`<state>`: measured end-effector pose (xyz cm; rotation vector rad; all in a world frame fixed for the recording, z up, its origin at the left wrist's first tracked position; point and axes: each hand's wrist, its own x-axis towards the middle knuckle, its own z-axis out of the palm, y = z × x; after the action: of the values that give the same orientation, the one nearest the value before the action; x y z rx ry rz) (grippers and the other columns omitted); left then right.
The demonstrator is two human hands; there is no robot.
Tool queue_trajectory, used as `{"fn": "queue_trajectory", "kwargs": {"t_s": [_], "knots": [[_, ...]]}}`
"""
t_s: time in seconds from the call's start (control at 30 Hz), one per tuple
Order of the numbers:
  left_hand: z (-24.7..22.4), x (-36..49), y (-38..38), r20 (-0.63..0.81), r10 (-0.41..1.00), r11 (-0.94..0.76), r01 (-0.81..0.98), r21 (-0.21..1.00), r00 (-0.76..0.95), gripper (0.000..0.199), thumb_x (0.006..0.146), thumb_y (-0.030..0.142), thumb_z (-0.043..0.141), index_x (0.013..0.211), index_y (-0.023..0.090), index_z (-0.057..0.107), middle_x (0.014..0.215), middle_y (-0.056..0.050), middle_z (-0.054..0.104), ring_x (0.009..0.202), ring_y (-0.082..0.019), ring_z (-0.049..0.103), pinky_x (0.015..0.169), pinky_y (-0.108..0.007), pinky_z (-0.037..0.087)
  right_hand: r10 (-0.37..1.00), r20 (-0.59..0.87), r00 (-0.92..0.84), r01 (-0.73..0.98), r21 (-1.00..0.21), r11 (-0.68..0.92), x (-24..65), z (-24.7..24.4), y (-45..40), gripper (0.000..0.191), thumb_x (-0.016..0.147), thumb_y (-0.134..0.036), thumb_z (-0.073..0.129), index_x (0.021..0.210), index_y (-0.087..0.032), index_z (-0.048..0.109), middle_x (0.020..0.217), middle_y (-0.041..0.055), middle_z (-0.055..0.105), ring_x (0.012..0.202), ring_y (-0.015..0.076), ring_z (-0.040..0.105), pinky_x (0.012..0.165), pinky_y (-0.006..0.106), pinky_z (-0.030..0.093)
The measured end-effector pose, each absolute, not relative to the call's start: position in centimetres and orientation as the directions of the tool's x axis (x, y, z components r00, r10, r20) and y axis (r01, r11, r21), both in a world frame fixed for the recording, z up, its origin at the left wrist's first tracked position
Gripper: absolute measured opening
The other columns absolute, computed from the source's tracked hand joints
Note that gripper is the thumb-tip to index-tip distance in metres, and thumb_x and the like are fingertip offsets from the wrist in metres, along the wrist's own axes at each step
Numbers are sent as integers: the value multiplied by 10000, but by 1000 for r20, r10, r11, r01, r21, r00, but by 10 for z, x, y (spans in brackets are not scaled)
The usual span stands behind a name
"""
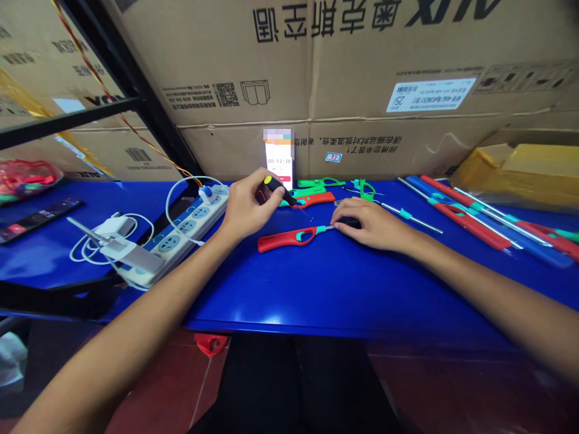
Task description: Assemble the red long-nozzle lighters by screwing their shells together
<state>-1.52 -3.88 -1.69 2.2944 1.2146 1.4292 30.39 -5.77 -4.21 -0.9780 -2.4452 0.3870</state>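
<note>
My left hand (253, 205) is closed around the black and yellow handle of a screwdriver (273, 185), its thin shaft slanting down to the right above the table. Below it lies a red gas lighter (286, 240) with a turquoise collar and a short metal tube. My right hand (368, 222) rests at that tube's end, fingers curled over a small black object (349, 223), mostly hidden. Behind are an orange-red lighter body (316, 199) and green lighter parts (312, 190). A green part (367, 190) sits just beyond my right fingers.
Several long-tubed lighters (470, 224) lie at the right on the blue table (280, 295). A propped phone (279, 160) shows a timer. A power strip (181, 232) with chargers and white cables occupies the left, near another phone (40, 222). Large cardboard boxes (362, 54) stand behind.
</note>
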Motion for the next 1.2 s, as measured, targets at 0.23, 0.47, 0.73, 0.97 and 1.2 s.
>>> {"fn": "queue_trajectory", "kwargs": {"t_s": [0.23,0.47,0.73,0.97,1.2], "knots": [[-18,-17,-37,651,727,-641,557,528,219,143,933,365,708,965,228,731,770,-1,731,652,-152,608,644,-313,487,702,325,-634,566,-424,707,304,-42,-58,216,1077,-369,615,1059,-283,811,1128,99,779,1128,321,720,1053,556,560],[-27,-20,-23,622,775,-582,510,634,111,129,933,356,698,931,231,726,712,6,645,641,-155,567,591,-286,454,699,321,-638,565,-421,709,304,-42,-58,214,1081,-368,609,1064,-277,803,1137,99,777,1134,317,720,1051,546,558],[-27,-24,-20,596,796,-566,480,670,107,152,938,380,702,925,233,738,679,7,627,607,-150,551,567,-278,439,698,322,-640,561,-425,711,304,-42,-58,216,1080,-359,609,1067,-276,809,1136,99,776,1132,315,720,1057,548,564],[-26,-23,-21,623,772,-587,516,624,125,131,932,366,732,924,235,728,707,5,640,648,-158,560,617,-292,469,697,313,-645,565,-420,711,304,-41,-57,232,1089,-376,599,1069,-281,809,1143,98,775,1139,314,719,1059,549,561],[-25,-23,-22,618,775,-589,505,631,132,143,931,372,722,922,229,721,738,5,658,661,-157,570,638,-297,472,696,317,-644,561,-422,712,305,-41,-58,211,1080,-367,610,1069,-278,802,1144,101,776,1140,320,723,1052,551,561]]}}
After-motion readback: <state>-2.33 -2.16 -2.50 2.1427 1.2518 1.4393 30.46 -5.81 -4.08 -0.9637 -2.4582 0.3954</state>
